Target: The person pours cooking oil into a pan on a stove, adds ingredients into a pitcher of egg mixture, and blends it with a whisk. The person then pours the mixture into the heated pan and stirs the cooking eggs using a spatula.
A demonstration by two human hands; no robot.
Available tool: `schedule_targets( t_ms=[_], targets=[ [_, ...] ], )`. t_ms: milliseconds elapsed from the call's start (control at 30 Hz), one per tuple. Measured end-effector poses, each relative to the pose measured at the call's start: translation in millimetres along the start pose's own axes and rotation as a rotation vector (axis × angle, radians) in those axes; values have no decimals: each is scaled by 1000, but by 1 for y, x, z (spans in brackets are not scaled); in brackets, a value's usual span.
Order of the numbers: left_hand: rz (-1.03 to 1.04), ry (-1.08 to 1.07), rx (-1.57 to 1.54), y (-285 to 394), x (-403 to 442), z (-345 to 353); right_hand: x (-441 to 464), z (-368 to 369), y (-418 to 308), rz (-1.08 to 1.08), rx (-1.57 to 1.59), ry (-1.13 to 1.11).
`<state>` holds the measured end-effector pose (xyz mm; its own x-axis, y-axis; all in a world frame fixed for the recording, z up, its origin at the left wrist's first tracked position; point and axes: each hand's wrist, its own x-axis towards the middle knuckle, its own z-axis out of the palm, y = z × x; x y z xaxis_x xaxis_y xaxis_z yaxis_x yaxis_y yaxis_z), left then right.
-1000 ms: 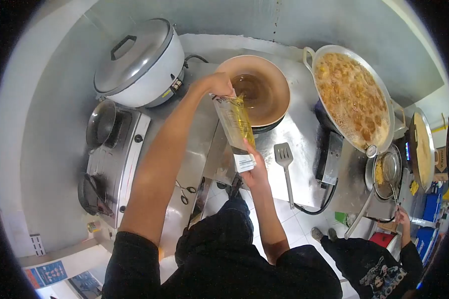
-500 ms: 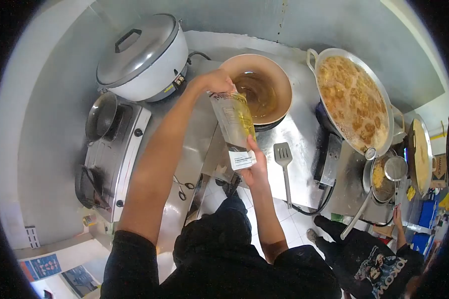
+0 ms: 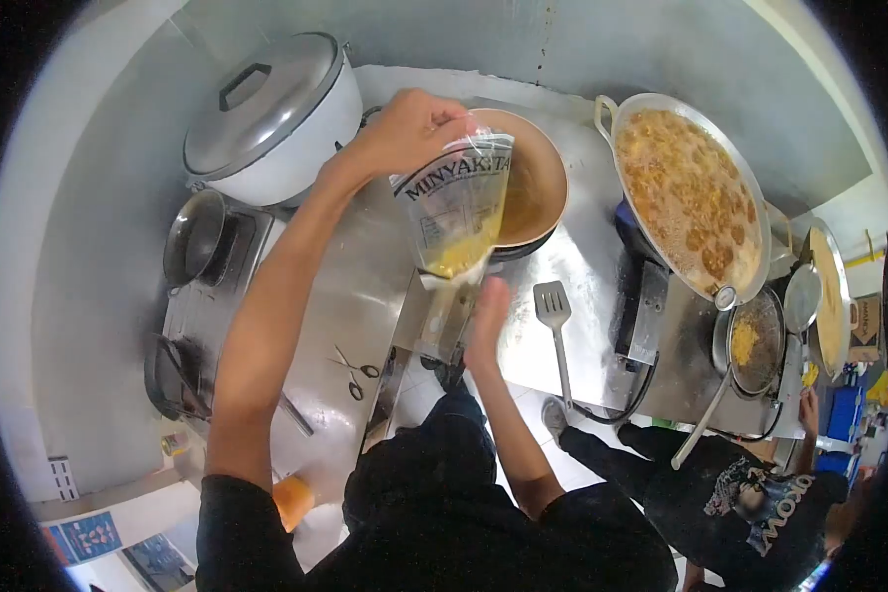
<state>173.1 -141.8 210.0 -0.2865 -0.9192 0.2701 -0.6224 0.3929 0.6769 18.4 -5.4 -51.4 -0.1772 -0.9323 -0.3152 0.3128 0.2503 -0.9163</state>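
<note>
My left hand (image 3: 419, 133) pinches the top edge of a clear plastic oil pouch (image 3: 449, 202) printed MINYAKITA. The pouch hangs upright with a little yellow oil in its lower end. Just below and to its right is my right hand (image 3: 485, 331), fingers stretched out and apart from the pouch. Behind the pouch stands a tan-lined pan (image 3: 553, 163) with oil in it, partly hidden by the pouch and my left hand. A slotted spatula (image 3: 553, 311) lies on the steel counter to the right.
A large wok (image 3: 691, 197) of bubbling oil and frying food stands at right, near strainers (image 3: 757, 345). At left are a lidded rice cooker (image 3: 266, 118), a stove (image 3: 222, 266) with small pans, and scissors (image 3: 355, 375). A co-worker (image 3: 701, 483) stands at lower right.
The pouch has been lifted from its tilt over the pan and now hangs upright. My left hand has risen with it. My right hand has let go of its lower end.
</note>
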Motion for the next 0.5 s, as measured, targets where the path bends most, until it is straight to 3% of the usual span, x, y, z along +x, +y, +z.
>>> schedule_targets(
  t_ms=[33, 67, 133, 233, 400, 467, 500],
  targets=[
    [5, -36, -3, 14, -3, -5, 9, 6, 28, 98, 39, -38],
    [8, -71, -6, 23, -4, -9, -1, 16, 6, 94, 40, -36],
    [6, -46, 50, 34, -4, -14, -21, 29, -33, 623, 551, -341],
    [25, 45, 156, 43, -7, -23, -16, 34, -14, 524, 306, -358],
    [-23, 184, 144, 49, -13, -40, -31, 37, -26, 525, 338, -277],
    [129, 266, 233, 48, -12, -50, -25, 39, -27, 511, 387, -316],
    [128, 269, 237, 47, -13, -52, -26, 36, -27, 425, 245, -319]
  ],
)
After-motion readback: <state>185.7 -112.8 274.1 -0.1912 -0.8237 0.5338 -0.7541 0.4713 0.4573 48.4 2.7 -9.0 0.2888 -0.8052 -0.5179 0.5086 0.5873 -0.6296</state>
